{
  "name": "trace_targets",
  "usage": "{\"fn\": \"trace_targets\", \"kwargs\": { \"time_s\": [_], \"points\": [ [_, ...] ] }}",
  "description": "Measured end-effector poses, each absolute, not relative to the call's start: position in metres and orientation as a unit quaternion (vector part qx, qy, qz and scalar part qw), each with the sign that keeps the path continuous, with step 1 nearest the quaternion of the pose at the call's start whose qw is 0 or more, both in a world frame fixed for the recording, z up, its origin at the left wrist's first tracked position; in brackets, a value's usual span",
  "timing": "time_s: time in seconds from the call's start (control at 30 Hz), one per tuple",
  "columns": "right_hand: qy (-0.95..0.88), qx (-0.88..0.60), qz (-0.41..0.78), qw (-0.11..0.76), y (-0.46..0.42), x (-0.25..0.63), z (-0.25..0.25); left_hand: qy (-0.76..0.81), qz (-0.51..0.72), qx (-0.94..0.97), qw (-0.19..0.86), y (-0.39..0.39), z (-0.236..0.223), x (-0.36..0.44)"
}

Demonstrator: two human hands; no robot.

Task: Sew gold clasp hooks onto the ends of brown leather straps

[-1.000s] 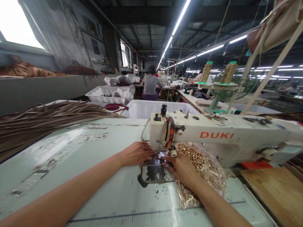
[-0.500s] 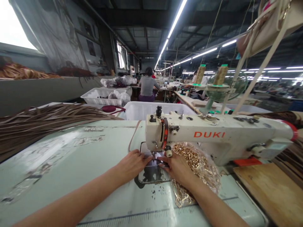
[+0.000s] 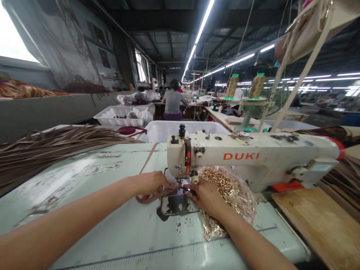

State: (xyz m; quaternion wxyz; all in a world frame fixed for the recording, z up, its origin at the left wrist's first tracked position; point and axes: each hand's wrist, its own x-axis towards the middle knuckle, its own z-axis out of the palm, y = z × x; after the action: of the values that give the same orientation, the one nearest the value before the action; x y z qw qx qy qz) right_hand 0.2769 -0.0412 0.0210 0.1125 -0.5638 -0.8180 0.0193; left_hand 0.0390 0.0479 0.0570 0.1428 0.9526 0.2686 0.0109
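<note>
A narrow brown strap (image 3: 147,156) curves across the table, loops below my left wrist and runs to the needle of the white sewing machine (image 3: 213,152). My left hand (image 3: 154,182) is closed on the strap at the left of the needle, its index finger stretched toward the presser foot. To the right of the needle, my right hand (image 3: 207,195) presses its fingertips close together over the worn metal plate (image 3: 180,205). A dark, shiny piece shows between its thumb and fingers, too small to name. The strap's end at the needle is hidden by fingers.
A clear bag of gold metal clasps (image 3: 225,187) lies against my right forearm. Many brown strips (image 3: 64,144) are heaped at left. Behind the machine stands a white bin (image 3: 157,129); a wooden board (image 3: 317,217) is at right. A person (image 3: 174,103) sits farther off.
My left hand has shifted slightly left, and the strap now loops below its wrist toward the needle. My right hand stays beside the needle. The whole view has shifted a little.
</note>
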Motion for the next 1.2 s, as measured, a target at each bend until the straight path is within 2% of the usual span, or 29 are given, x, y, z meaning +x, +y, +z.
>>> {"fn": "trace_targets", "kwargs": {
  "time_s": [0.13,0.2,0.33,0.43,0.73,1.07,1.2],
  "points": [
    [-0.822,-0.558,0.023,0.114,-0.040,0.277,0.021,0.256,-0.084,0.932,0.242,0.049,0.063,0.034],
    [-0.822,-0.558,0.025,0.114,-0.040,0.277,0.021,0.258,-0.097,0.926,0.256,0.044,0.060,0.035],
    [-0.820,-0.560,0.028,0.114,-0.041,0.277,0.022,0.253,-0.037,0.951,0.173,0.027,0.050,0.040],
    [-0.819,-0.560,0.029,0.118,-0.042,0.277,0.022,0.263,-0.039,0.956,0.126,0.008,0.045,0.043],
    [-0.816,-0.562,0.034,0.126,-0.041,0.279,0.020,0.345,-0.050,0.925,0.151,-0.049,0.039,0.062],
    [-0.815,-0.564,0.021,0.131,-0.039,0.277,0.018,0.318,-0.018,0.948,0.007,-0.085,0.001,0.070],
    [-0.812,-0.570,0.018,0.126,-0.039,0.277,0.016,0.269,0.000,0.957,-0.112,-0.084,-0.026,0.067]
  ]
}}
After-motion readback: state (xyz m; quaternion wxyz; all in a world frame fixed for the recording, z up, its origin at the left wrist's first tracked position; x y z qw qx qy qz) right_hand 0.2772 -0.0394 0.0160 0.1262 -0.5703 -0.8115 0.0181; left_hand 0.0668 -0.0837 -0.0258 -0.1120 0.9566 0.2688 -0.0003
